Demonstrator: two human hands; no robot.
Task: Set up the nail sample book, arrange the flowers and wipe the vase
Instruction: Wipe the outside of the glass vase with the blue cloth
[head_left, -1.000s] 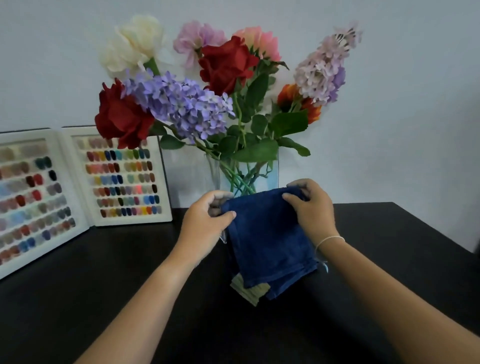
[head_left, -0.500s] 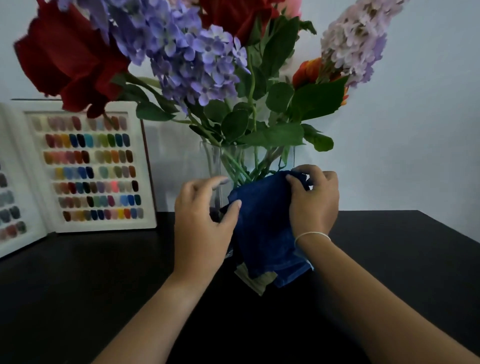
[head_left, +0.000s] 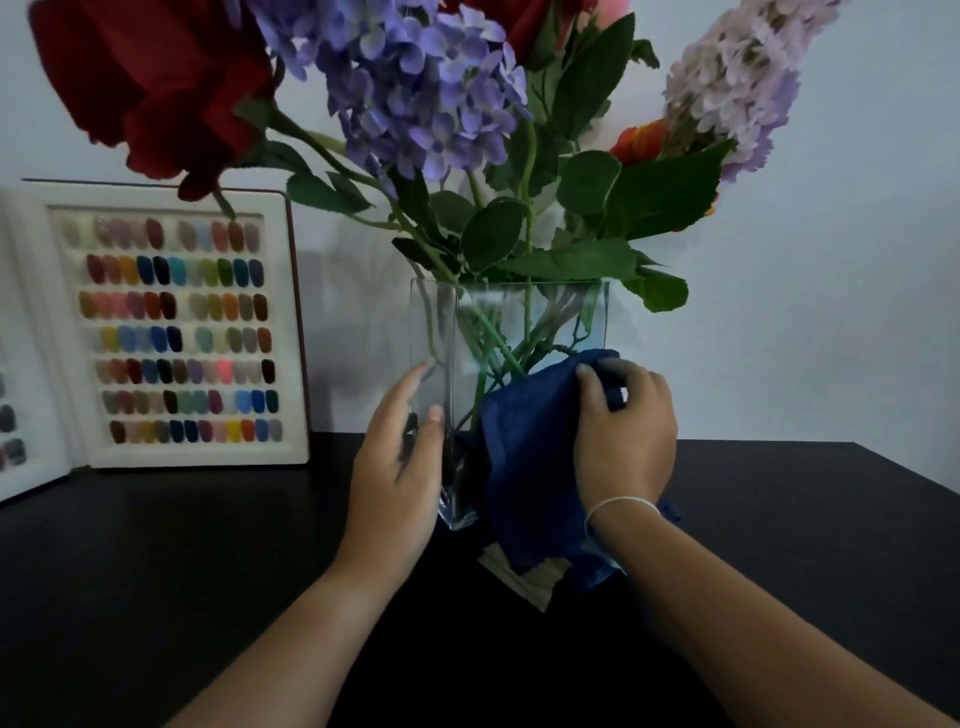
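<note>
Vase (head_left: 519, 322) wiping now: right hand (head_left: 623, 436) pinches cloth (head_left: 524, 467) against its front, left hand (head_left: 400, 467) braces its left side, fingers loose. Next, steady upward strokes.

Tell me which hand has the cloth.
The right hand, the one with the thin white wrist band, presses the blue cloth on the glass vase. The left hand only steadies the vase's left side.
</note>
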